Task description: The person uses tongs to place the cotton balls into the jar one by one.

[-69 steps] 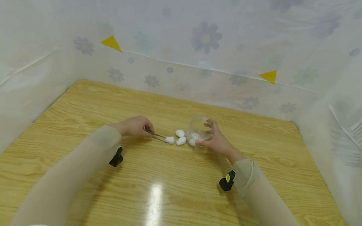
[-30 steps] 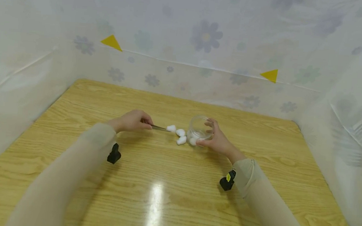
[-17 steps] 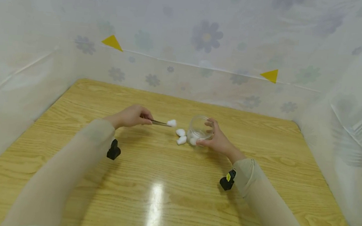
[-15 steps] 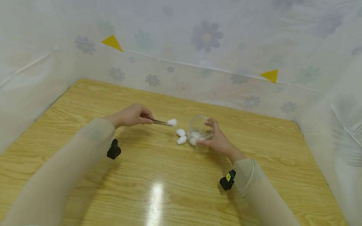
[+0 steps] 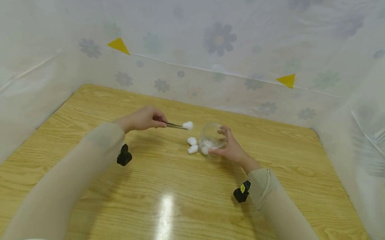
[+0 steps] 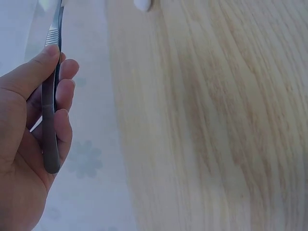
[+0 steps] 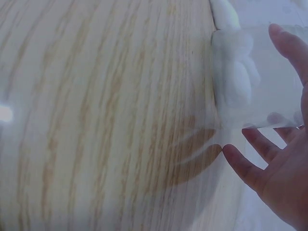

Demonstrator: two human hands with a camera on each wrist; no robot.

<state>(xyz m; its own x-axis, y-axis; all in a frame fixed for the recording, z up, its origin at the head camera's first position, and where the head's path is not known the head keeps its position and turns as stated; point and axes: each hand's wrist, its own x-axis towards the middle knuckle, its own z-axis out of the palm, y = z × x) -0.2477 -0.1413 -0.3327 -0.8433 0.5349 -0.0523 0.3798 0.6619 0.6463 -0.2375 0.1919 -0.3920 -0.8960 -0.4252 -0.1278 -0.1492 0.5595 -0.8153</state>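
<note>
My left hand (image 5: pixel 146 118) pinches metal tweezers (image 6: pixel 51 115) between thumb and fingers. At the tweezers' tips a white cotton ball (image 5: pixel 188 125) is held above the table, left of the jar and behind the loose cotton. My right hand (image 5: pixel 230 147) curls round the side of a clear, open-topped jar (image 5: pixel 209 130) standing on the table. Inside, several white cotton balls (image 7: pixel 239 79) lie at the bottom. Two more, a rear cotton ball (image 5: pixel 191 141) and a front cotton ball (image 5: pixel 192 149), rest on the table just left of the jar.
The wooden table (image 5: pixel 187 187) reaches back to a flower-patterned sheet (image 5: pixel 185 40) with two yellow triangles. Sheeting also hangs on both sides. Black wrist cameras (image 5: pixel 125 155) sit below both wrists.
The left hand's tweezers have taken up a cotton ball from the table, lifted it away from the other two, then brought it rightward toward the jar. The right hand and jar stay still.
</note>
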